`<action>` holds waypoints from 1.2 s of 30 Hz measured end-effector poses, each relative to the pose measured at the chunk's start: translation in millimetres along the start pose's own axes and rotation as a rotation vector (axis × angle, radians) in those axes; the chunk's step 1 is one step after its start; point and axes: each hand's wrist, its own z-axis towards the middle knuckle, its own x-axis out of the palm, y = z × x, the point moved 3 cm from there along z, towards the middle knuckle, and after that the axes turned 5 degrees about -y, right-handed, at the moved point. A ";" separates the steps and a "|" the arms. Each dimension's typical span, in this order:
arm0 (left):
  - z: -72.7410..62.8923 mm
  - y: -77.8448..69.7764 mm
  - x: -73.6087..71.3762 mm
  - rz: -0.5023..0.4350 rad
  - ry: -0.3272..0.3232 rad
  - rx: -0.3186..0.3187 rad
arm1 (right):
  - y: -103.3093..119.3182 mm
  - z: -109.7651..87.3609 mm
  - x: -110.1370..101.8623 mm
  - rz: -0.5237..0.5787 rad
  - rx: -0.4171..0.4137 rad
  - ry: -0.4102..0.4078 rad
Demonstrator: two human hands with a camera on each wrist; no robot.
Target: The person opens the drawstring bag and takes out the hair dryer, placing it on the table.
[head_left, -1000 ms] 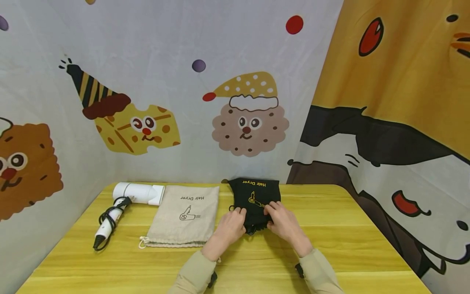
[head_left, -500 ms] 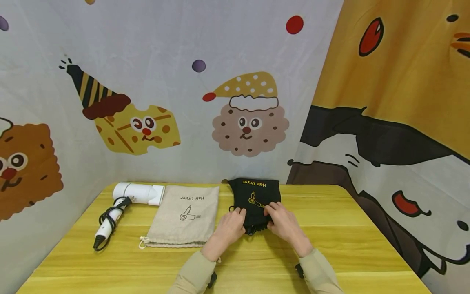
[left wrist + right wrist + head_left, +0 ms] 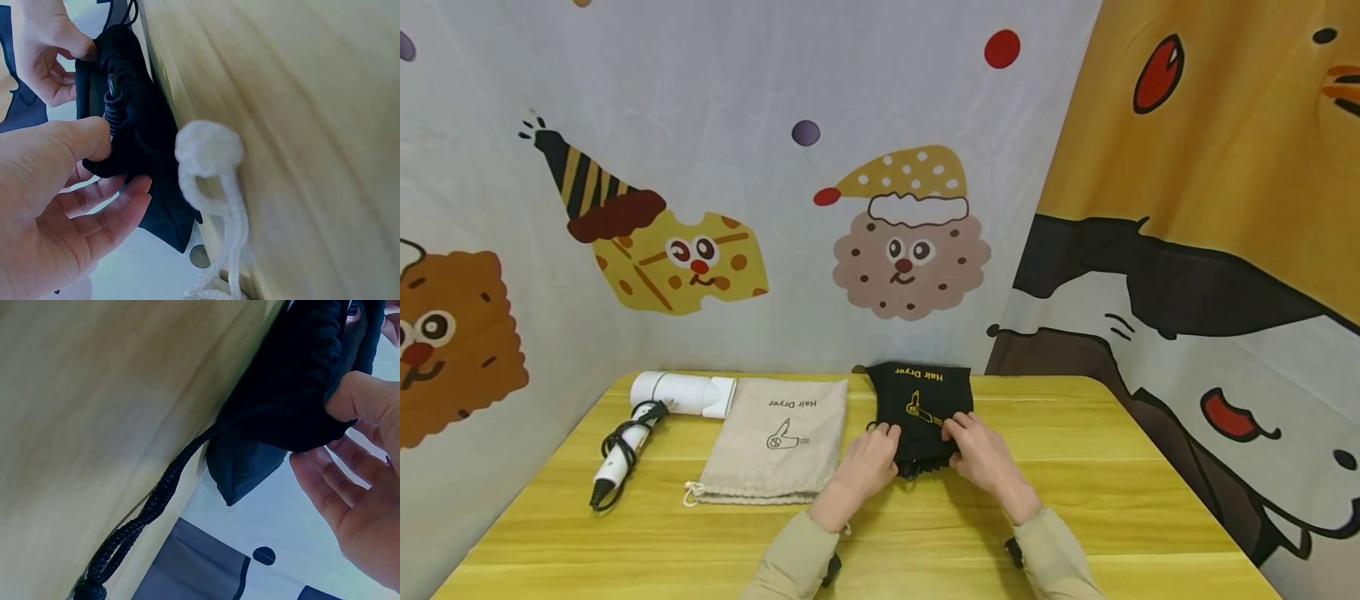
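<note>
A black cloth drawstring bag [image 3: 917, 433] printed "Hair Dryer" in yellow lies near the back of the table, its mouth towards me. My left hand [image 3: 867, 462] pinches the left side of the mouth between thumb and fingers. On the opposite side, my right hand [image 3: 985, 454] pinches the rim the same way. In the left wrist view the mouth is parted, and a black cord end with a ribbed sleeve [image 3: 114, 112] shows inside; the rest of the contents is hidden. A braided black drawstring [image 3: 159, 494] trails from the bag onto the table in the right wrist view.
Left of the black bag lies a flat beige drawstring bag [image 3: 775, 467] with a white knotted cord [image 3: 209, 150]. Farther left is a white hair dryer [image 3: 681, 393], black cord wound round its handle. A printed cloth [image 3: 797, 333] hangs behind the wooden table [image 3: 1135, 500].
My two hands have moved very slightly apart, both still pinching the black bag's rim. The other things lie where they were.
</note>
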 end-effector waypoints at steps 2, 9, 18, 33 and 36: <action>0.1 0.3 -0.7 0.003 -0.005 0.003 | -0.5 -0.2 0.2 -0.003 -0.007 -0.007; -1.7 1.5 -0.6 0.000 -0.010 0.014 | -2.8 -1.5 -1.1 0.003 0.002 0.012; -1.3 2.7 -1.4 -0.022 0.011 -0.008 | -4.8 -3.3 -3.9 -0.010 0.018 0.038; -1.8 -0.4 -2.8 0.004 0.029 -0.006 | -9.8 -3.8 -4.1 -0.009 0.073 0.045; -2.6 1.3 -2.8 -0.011 0.027 -0.002 | -11.4 -4.3 -3.9 0.001 0.077 0.057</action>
